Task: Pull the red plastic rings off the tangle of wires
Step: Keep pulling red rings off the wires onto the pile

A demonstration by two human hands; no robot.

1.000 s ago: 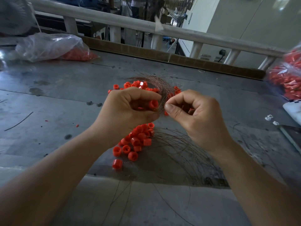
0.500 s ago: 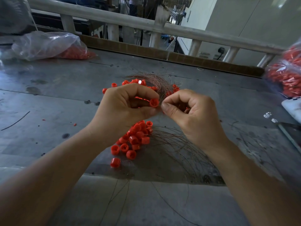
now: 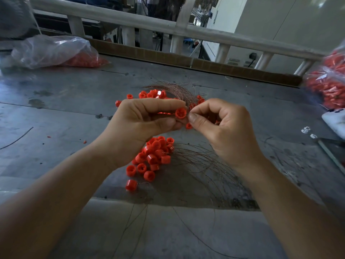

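Red ring (image 3: 180, 113) btw L hand (image 3: 141, 126) fingers (image 3: 164, 104) — R hand (image 3: 222, 128) pinches wires (image 3: 179, 90)

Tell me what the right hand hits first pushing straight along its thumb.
Probably the red plastic ring pinched in the left hand; the right hand's thumb tip nearly touches it, depth unclear.

Red ring (image 3: 180, 113) in left hand (image 3: 143, 126), wires (image 3: 179, 90) in right hand (image 3: 224, 128), above table (image 3: 65, 109).

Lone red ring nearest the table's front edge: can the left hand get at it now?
Likely yes, once freed: the lone ring lies uncovered beside the forearm, but the left hand is busy pinching a second ring.
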